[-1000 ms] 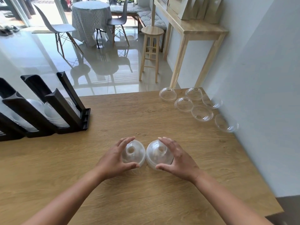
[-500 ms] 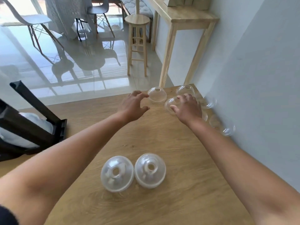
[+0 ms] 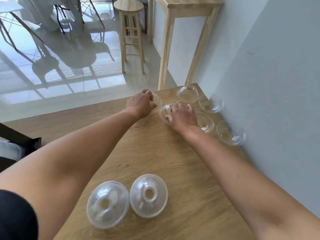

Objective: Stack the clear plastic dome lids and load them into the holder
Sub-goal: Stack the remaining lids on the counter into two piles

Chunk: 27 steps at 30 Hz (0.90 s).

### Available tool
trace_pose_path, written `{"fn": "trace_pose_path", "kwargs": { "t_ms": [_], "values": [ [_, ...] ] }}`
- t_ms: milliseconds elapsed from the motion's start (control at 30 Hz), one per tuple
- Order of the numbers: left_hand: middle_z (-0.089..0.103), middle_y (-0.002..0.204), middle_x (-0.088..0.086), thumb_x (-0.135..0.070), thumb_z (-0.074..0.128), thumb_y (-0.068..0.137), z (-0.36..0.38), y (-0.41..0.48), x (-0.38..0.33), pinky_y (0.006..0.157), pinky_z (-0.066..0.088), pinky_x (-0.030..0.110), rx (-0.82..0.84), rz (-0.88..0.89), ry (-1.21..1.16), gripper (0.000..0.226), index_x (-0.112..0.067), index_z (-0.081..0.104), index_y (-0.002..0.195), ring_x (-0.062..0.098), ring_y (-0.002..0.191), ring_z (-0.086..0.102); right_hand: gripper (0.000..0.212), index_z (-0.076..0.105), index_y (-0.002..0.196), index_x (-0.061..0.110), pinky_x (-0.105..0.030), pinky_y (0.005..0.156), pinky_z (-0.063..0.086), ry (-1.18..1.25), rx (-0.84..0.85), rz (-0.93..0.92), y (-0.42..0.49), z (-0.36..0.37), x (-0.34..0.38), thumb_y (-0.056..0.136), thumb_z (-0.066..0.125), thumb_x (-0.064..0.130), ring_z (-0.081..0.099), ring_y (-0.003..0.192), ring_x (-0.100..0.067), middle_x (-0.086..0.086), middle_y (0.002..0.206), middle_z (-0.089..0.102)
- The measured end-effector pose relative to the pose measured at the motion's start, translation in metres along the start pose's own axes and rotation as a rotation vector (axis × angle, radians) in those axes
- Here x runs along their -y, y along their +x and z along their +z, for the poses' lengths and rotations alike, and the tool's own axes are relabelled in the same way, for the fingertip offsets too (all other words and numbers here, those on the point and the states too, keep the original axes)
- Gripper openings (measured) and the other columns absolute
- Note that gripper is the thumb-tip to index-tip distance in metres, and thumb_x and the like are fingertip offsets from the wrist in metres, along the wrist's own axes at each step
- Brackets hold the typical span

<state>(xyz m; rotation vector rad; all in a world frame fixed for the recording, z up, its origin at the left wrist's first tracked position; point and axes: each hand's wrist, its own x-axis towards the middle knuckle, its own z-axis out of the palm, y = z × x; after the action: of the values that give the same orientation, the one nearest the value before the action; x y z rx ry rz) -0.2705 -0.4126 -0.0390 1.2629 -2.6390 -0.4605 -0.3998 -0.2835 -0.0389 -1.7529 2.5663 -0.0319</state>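
The left grip [image 3: 141,105] is extended to the far edge of the light wooden table [image 3: 155,153]. It is grasping a clear plastic dome lid [image 3: 158,101], with the fingers curled over the crown and the thumb on the near side.

The right grip [image 3: 183,116] is just to the right and grasps a neighbouring clear dome lid [image 3: 164,110]. Its fingers spread and bend over the dome, and the thumb rests on the near rim. The two grasped lids sit just beside each other on the table. Motion blur hides whether either one is lifted.

We find four more lids loose in the far right corner:
- The corner lid [image 3: 187,94] stands nearest the far edge, with its opening facing up.
- The upper wall-side lid [image 3: 210,104] is against the grey wall [image 3: 277,84].
- The half-hidden lid [image 3: 206,123] lies just past the right wrist.
- The lower wall-side lid [image 3: 230,134] is also against the wall.

Towards the near edge, between the forearms, we find two groups side by side with their rims meeting. These are the left nested stack of clear lids [image 3: 108,204] and the right nested stack of clear lids [image 3: 149,195], both with the opening facing up.

Only a corner of the black holder [image 3: 20,142] shows, at the left edge of the table. Its contents are pale and blurred.

A black sleeve [image 3: 17,213] covers the upper left arm. Beyond the far edge, a round wooden stool [image 3: 131,32] and a wooden side table [image 3: 187,7] stand on a glossy tiled floor [image 3: 69,84].
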Motion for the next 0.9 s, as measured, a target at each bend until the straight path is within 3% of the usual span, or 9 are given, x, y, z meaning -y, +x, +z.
{"fn": "trace_pose_path", "kwargs": {
  "t_ms": [200,300,400,567,733,833,900],
  "values": [
    [0.063,0.110,-0.004,-0.049,0.069,0.079,-0.019,-0.035,0.015,0.070,0.037,0.029,0.007,-0.098,-0.052,0.027,-0.026,0.058,0.088,0.013,0.088,0.052,0.046,0.056,0.121,0.014,-0.042,0.113,0.023,0.162,0.010,-0.025,-0.028,-0.006,0.022,0.091,0.053,0.048,0.033,0.139,-0.028,-0.013,0.151,0.036],
    [0.065,0.109,-0.005,-0.052,0.075,0.073,-0.045,-0.067,0.021,0.071,0.041,0.031,0.028,-0.109,-0.117,0.029,-0.027,0.060,0.080,0.015,0.094,0.056,0.029,0.057,0.098,0.023,-0.039,0.102,0.036,0.373,-0.006,-0.013,-0.055,-0.021,0.029,0.088,0.058,0.050,0.046,0.128,-0.022,-0.005,0.140,0.044],
    [0.066,0.114,-0.009,-0.052,0.079,0.067,-0.078,-0.112,0.021,0.078,0.045,0.034,0.083,-0.129,-0.176,0.029,-0.028,0.066,0.076,0.013,0.099,0.059,0.028,0.053,0.087,0.028,-0.030,0.084,0.042,0.576,0.063,-0.018,-0.089,-0.041,0.032,0.083,0.061,0.054,0.054,0.112,-0.014,0.004,0.128,0.049],
    [0.066,0.116,-0.016,-0.051,0.085,0.058,-0.125,-0.202,0.011,0.085,0.048,0.032,0.190,-0.183,-0.284,0.029,-0.029,0.070,0.071,0.006,0.096,0.062,0.033,0.058,0.081,0.031,-0.027,0.079,0.046,0.736,0.090,-0.095,-0.150,-0.068,0.036,0.074,0.068,0.063,0.057,0.098,-0.007,0.012,0.105,0.058],
    [0.063,0.121,-0.018,-0.049,0.085,0.059,-0.128,-0.280,-0.002,0.083,0.042,0.026,0.258,-0.206,-0.166,0.028,-0.029,0.069,0.070,0.005,0.104,0.058,0.035,0.053,0.079,0.035,-0.019,0.071,0.040,0.621,0.178,-0.195,-0.205,-0.070,0.041,0.070,0.065,0.067,0.052,0.094,0.002,0.019,0.101,0.055],
    [0.061,0.127,-0.015,-0.047,0.084,0.062,-0.112,-0.310,-0.004,0.092,0.043,0.028,0.255,-0.238,-0.122,0.027,-0.029,0.068,0.074,0.009,0.113,0.055,0.034,0.051,0.083,0.035,-0.026,0.083,0.041,0.523,0.174,-0.245,-0.227,-0.057,0.047,0.074,0.067,0.063,0.053,0.100,-0.003,0.016,0.108,0.055],
    [0.059,0.130,-0.013,-0.046,0.084,0.063,-0.102,-0.322,-0.003,0.092,0.041,0.027,0.224,-0.264,-0.112,0.026,-0.030,0.067,0.075,0.010,0.116,0.053,0.033,0.051,0.087,0.032,-0.027,0.089,0.032,0.484,0.135,-0.268,-0.236,-0.048,0.051,0.077,0.067,0.059,0.051,0.112,-0.005,0.012,0.117,0.055]
  ]
}}
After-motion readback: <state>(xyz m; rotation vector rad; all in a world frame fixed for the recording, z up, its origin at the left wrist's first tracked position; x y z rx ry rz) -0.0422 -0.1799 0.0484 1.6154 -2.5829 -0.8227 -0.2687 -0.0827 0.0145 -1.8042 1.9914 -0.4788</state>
